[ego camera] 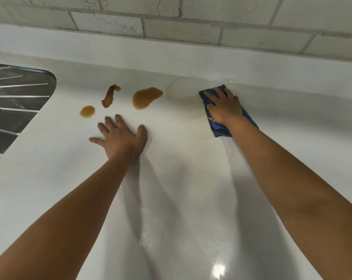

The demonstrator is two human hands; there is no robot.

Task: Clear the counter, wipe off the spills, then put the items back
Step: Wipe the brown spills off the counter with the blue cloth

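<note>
the white bench [181, 199] runs from the near edge up to a low white upstand at the back, under a wall of pale brick tiles [201, 31]. at the far left its surface ends at the curved rim of a ribbed metal drainer [15, 102].

the right hand [224, 107] lies flat, fingers straight and spread, pressing a blue cloth [221, 130] onto the bench near the back upstand. the cloth's edges show in front of the fingertips and behind the wrist. faint pale smears [199, 128] sit just left of the cloth.

the left hand [120, 136] rests palm down on the bare bench, fingers splayed, holding nothing, well apart from the right hand.

three brown spills lie beyond the left hand, between the drainer and the cloth: a small round spot [87, 111], a narrow streak [110, 96] and a larger puddle [146, 97]. none touches either hand or the cloth.

the wide stretch of bench between and below the forearms, down to the near edge, shows only gloss and shadows.
</note>
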